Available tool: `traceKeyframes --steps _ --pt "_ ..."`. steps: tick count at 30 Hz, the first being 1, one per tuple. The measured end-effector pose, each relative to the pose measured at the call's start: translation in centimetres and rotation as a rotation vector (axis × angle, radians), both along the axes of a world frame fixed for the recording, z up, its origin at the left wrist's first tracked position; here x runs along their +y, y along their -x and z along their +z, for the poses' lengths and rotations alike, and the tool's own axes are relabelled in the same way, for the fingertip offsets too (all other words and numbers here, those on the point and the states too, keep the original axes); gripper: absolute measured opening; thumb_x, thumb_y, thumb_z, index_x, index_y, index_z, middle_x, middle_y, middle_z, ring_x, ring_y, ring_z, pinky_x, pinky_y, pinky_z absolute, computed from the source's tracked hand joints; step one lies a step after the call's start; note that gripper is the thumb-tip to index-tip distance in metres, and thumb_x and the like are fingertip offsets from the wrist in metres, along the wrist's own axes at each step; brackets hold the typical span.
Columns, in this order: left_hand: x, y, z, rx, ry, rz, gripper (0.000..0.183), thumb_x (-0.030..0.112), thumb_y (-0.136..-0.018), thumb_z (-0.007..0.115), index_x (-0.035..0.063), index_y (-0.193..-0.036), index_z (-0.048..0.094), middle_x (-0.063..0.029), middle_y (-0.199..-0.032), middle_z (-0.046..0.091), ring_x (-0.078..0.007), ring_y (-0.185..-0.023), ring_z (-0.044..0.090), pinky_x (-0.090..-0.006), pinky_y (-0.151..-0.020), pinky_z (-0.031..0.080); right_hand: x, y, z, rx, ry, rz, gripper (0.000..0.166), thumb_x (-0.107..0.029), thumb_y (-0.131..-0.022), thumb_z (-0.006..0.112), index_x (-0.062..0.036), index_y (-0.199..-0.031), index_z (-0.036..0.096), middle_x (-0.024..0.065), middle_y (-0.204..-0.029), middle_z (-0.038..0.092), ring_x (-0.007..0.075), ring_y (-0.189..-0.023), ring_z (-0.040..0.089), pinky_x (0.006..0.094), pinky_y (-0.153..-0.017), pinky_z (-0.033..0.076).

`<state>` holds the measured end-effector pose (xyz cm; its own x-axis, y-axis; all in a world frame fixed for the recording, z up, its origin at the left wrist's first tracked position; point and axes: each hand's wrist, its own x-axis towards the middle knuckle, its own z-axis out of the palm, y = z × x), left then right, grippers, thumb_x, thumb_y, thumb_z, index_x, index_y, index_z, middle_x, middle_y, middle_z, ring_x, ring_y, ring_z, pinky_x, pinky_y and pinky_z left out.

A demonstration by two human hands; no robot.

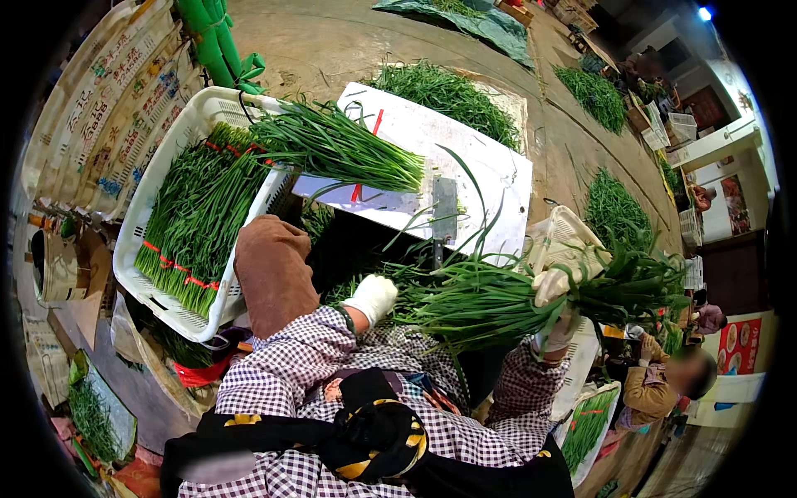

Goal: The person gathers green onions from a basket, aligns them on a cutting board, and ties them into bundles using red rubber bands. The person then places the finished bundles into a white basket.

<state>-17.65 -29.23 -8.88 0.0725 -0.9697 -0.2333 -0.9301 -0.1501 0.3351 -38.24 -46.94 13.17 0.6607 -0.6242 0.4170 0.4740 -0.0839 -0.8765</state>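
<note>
My right hand (551,286), in a pale glove, grips a large loose bunch of long green leaves (485,305), likely Chinese chives, held sideways at the right of my lap. Over loose leaves in front of my waist is my left hand (373,297), white-gloved with curled fingers; whether anything is in it is hidden. A white board (510,180) stands ahead, bearing a knife (444,205) with a dark handle and a trimmed pile of chives (348,149). Red ties (378,122) lie partly under that pile. To the left, a white plastic crate (127,249) holds bundles banded in red.
Heaped chives (448,93) lie on the floor beyond the board, with another heap (616,205) to the right. Stacked printed crates (106,118) and green wrapped poles (215,43) stand at far left. A co-worker (650,380) sits at the right, near a crate of banded bundles (588,423).
</note>
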Motion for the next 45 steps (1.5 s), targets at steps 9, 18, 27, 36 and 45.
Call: traceKeyframes --steps 9,18,27,36,45 --pt "-0.3 -0.5 7.1 0.659 0.369 0.021 0.068 0.019 -0.071 0.075 0.0150 -0.132 0.046 -0.0117 -0.119 0.055 -0.0318 -0.107 0.055 -0.0393 -0.089 0.047 0.2 -0.1 2.2 -0.138 -0.012 -0.039 0.015 -0.021 -0.091 0.058 -0.0079 -0.092 0.050 0.0008 -0.073 0.048 0.0120 -0.064 0.047 0.0300 -0.065 0.038" --pt "-0.4 -1.0 4.8 0.623 0.547 -0.128 0.013 0.024 -0.079 0.065 0.0137 -0.087 0.069 -0.0080 -0.077 0.065 -0.0301 -0.073 0.062 -0.0392 -0.067 0.049 -2.0 0.8 2.6 -0.266 -0.054 0.266 0.021 -0.021 -0.091 0.060 -0.0036 -0.082 0.052 0.0027 -0.061 0.045 0.0148 -0.049 0.045 0.0305 -0.062 0.040" --pt "-0.1 -0.5 5.3 1.036 0.363 0.144 0.042 0.020 -0.081 0.070 0.0054 -0.119 0.058 -0.0096 -0.104 0.062 -0.0220 -0.101 0.058 -0.0322 -0.090 0.046 -3.3 1.1 3.0 -0.330 0.012 0.457 0.018 -0.019 -0.090 0.060 -0.0012 -0.087 0.056 0.0057 -0.065 0.054 0.0155 -0.053 0.052 0.0312 -0.064 0.044" --pt "-2.9 4.2 4.2 1.912 -0.076 0.637 0.028 0.020 -0.087 0.065 0.0060 -0.111 0.058 -0.0002 -0.103 0.061 -0.0083 -0.093 0.055 -0.0227 -0.084 0.043 -0.5 -1.4 3.3 -0.246 -0.030 0.373 0.024 -0.023 -0.086 0.067 -0.0073 -0.076 0.051 0.0032 -0.063 0.052 0.0137 -0.052 0.049 0.0283 -0.061 0.043" --pt "-2.3 5.1 4.7 2.047 -0.032 0.767 0.024 0.019 -0.086 0.065 0.0066 -0.106 0.061 -0.0003 -0.100 0.063 -0.0111 -0.094 0.056 -0.0259 -0.081 0.044 -0.6 -1.1 3.0 -0.210 -0.044 0.386 0.028 -0.025 -0.082 0.071 -0.0065 -0.072 0.052 0.0026 -0.059 0.053 0.0128 -0.052 0.053 0.0273 -0.061 0.046"
